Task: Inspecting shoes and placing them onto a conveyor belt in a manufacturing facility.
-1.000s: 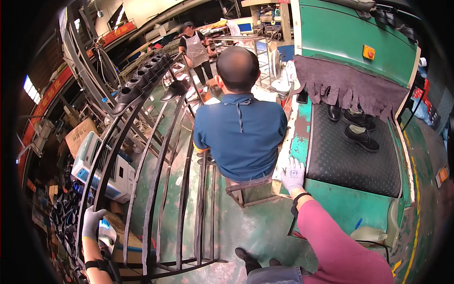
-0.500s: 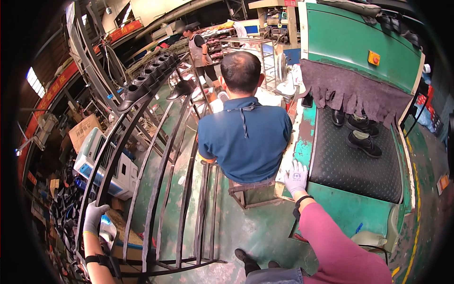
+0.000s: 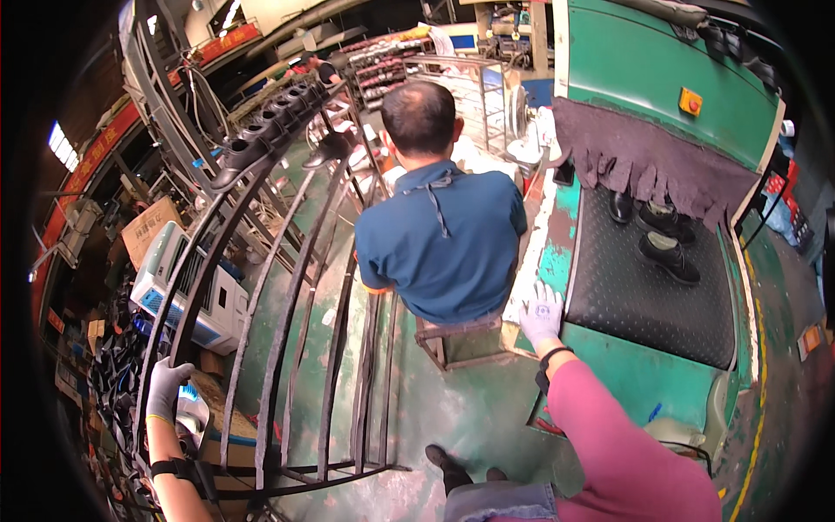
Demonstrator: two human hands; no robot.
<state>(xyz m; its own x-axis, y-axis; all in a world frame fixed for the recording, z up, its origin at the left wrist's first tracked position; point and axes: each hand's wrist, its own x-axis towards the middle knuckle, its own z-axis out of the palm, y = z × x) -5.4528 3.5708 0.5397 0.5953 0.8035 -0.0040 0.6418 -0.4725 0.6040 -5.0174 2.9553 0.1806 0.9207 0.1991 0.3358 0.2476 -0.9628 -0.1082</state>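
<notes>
My left hand (image 3: 165, 389), in a grey glove, grips a dark metal bar of a long rack (image 3: 287, 287) at the lower left. My right hand (image 3: 542, 313), in a white glove, rests flat on the green edge of a conveyor machine (image 3: 644, 383), fingers apart and holding nothing. The rack carries a row of black shoes (image 3: 261, 130) along its far top. Three black shoes (image 3: 657, 235) sit on the machine's black belt under a dark fringed curtain (image 3: 661, 165).
A person in a blue shirt (image 3: 444, 235) sits on a stool right ahead, back turned, between the rack and the machine. A white appliance (image 3: 187, 287) and a cardboard box (image 3: 148, 228) stand to the left. My foot (image 3: 448, 465) rests on the green floor.
The view has drifted so the seated person and rack sit slightly lower and nearer. A standing person at the far back is now hidden. Both my hands stay where they were.
</notes>
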